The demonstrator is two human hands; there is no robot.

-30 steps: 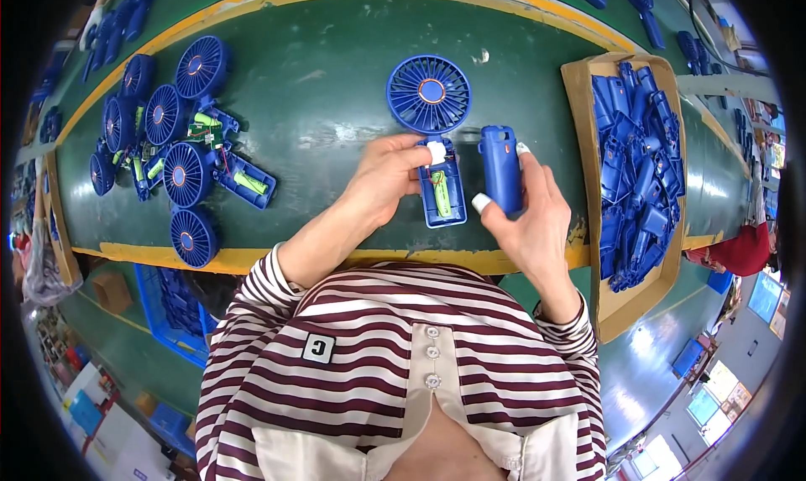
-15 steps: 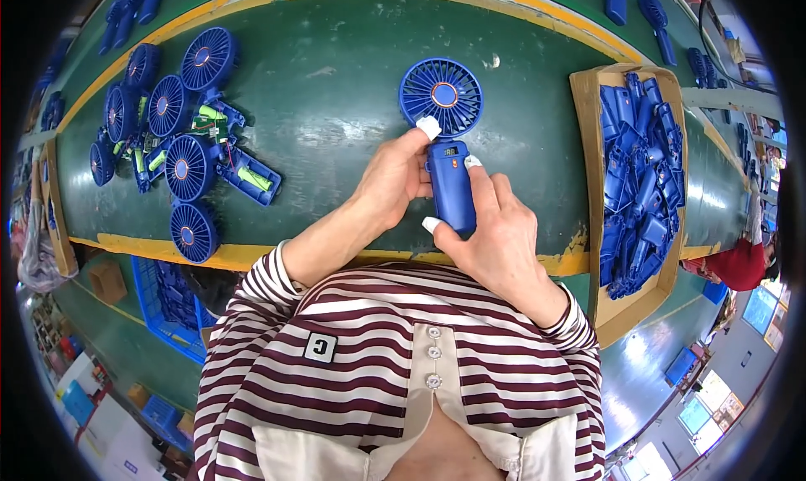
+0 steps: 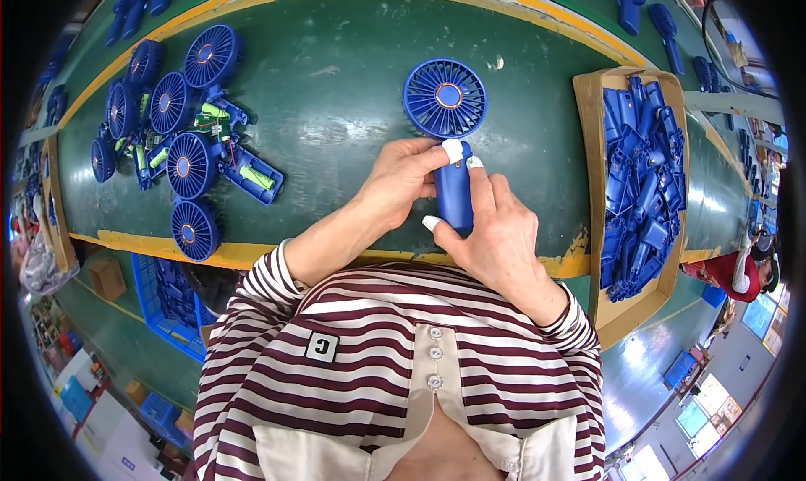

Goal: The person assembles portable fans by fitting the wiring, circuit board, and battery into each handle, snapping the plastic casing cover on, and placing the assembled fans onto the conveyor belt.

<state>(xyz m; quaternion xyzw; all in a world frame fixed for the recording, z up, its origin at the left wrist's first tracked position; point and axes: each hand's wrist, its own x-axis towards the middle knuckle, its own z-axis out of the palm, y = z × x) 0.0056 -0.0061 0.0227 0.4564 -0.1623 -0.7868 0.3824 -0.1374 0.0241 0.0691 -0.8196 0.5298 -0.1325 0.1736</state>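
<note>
A blue handheld fan [image 3: 454, 197] is held between my two hands over the green bench, its round grille pointing away from me. My left hand [image 3: 401, 179] wraps the upper handle from the left, its white-covered thumb lying across the small display area just under the fan head. On the other side my right hand [image 3: 500, 229] grips the handle's right edge and lower end, with white covers on the thumb and a fingertip. The thumb hides the display. Left of my hands lies a group of opened fans [image 3: 190, 166] with green batteries, circuit boards and wires exposed.
A cardboard box [image 3: 590, 145] full of blue plastic handle shells [image 3: 642, 187] stands at the right of the bench [image 3: 327, 86]. Below the bench's yellow front edge, at left, is a blue crate [image 3: 159, 317] with blue parts. More fans [image 3: 630, 2] lie beyond the far yellow edge.
My left thumb has moved down from the fan head's lower rim onto the handle's display area, covering it. The fan and my right hand have hardly moved.
</note>
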